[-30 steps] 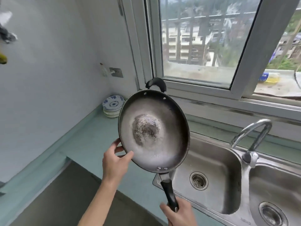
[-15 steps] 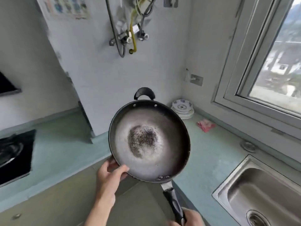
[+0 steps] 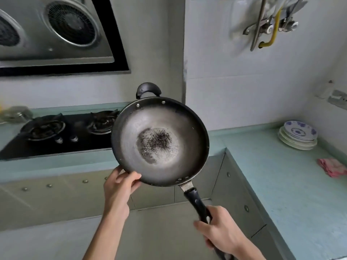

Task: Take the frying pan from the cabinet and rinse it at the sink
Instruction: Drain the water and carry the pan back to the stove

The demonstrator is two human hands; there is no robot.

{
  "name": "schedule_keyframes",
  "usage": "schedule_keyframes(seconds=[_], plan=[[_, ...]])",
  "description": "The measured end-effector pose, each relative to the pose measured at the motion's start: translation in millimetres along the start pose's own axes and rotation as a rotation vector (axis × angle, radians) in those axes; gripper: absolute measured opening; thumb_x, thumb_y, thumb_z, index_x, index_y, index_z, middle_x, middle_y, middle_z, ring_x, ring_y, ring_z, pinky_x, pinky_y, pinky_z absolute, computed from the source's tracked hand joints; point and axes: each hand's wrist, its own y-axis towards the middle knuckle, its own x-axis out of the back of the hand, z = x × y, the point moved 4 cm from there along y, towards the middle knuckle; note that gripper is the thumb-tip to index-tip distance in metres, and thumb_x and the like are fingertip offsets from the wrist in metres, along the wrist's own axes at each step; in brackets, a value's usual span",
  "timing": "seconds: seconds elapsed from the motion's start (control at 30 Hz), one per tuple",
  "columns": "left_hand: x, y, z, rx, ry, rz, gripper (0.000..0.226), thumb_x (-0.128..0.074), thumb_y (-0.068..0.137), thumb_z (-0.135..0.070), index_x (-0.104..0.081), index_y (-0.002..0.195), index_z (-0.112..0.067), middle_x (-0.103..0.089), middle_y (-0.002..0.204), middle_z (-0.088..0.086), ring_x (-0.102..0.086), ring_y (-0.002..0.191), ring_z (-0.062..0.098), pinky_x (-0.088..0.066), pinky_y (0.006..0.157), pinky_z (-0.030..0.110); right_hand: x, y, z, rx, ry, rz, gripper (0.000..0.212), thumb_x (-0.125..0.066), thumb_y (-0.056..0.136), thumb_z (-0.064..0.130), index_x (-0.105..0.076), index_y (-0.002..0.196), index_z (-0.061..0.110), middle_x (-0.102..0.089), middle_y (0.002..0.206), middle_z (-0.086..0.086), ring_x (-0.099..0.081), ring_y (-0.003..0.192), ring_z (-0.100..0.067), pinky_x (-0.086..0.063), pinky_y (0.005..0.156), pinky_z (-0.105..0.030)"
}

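Pale green L-shaped tabletop (image 3: pixel 281 177) carrying a black two-burner gas hob (image 3: pixel 56 136), stacked blue-patterned white plates (image 3: pixel 298 135) and a crumpled pink cloth (image 3: pixel 332 167).

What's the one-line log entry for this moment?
pan: held up, dark specks in middle | left hand: grips rim | right hand: grips handle | sink: not in view

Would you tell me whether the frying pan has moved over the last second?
Yes. The frying pan has swung left, away from the stack of plates it was beside, and is now held before the gas hob.
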Motion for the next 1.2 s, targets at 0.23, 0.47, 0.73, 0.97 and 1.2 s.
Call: schedule_keyframes(seconds=[0.23,0.47,0.73,0.97,1.2], plan=[[80,28,-23,-0.061,-0.042,-0.206,0.043,-0.065,0.082,0.008,-0.064,0.122,-0.007,-0.072,0.084,0.008,-0.068,0.09,0.026,-0.061,0.079,0.028,-52,62,46,0.108,-0.08,0.203,0.024,-0.064,0.072,0.03,-0.044,0.065,0.017,-0.068,0.054,-0.018,-0.056,0.035,-0.018,-0.042,0.045,-0.024],[126,86,-49,-0.113,-0.065,-0.367,0.045,-0.064,0.083,0.008,-0.063,0.125,-0.008,-0.067,0.087,0.011,-0.068,0.095,0.027,-0.059,0.064,0.017,-97,151,90,0.2,-0.067,0.369,0.02,-0.062,0.072,0.026,-0.045,0.068,0.015,-0.062,0.044,-0.005,-0.056,0.035,-0.018,-0.044,0.047,-0.025],[137,187,-98,-0.13,-0.038,-0.446,0.049,-0.062,0.085,0.008,-0.057,0.132,-0.006,-0.051,0.102,0.01,-0.058,0.095,0.026,-0.06,0.073,0.022,-128,267,154,0.29,-0.04,0.473,0.022,-0.061,0.073,0.025,-0.043,0.065,0.015,-0.061,0.043,-0.003,-0.052,0.035,-0.015,-0.043,0.047,-0.026],[150,244,-119,-0.16,-0.045,-0.528,0.046,-0.065,0.082,0.006,-0.061,0.126,-0.009,-0.06,0.091,0.015,-0.059,0.089,0.026,-0.061,0.072,0.024,-152,340,185,0.283,-0.01,0.539,0.024,-0.061,0.071,0.026,-0.04,0.066,0.015,-0.056,0.042,-0.001,-0.053,0.035,-0.016,-0.043,0.047,-0.025],[175,306,-121,-0.15,-0.085,-0.575,0.043,-0.064,0.083,0.006,-0.065,0.123,-0.011,-0.069,0.086,0.013,-0.066,0.089,0.025,-0.058,0.063,0.018,-187,396,215,0.241,0.0,0.498,0.049,-0.064,0.08,0.061,-0.043,0.067,0.018,-0.06,0.044,-0.002,-0.056,0.034,-0.016,-0.047,0.045,-0.024]])
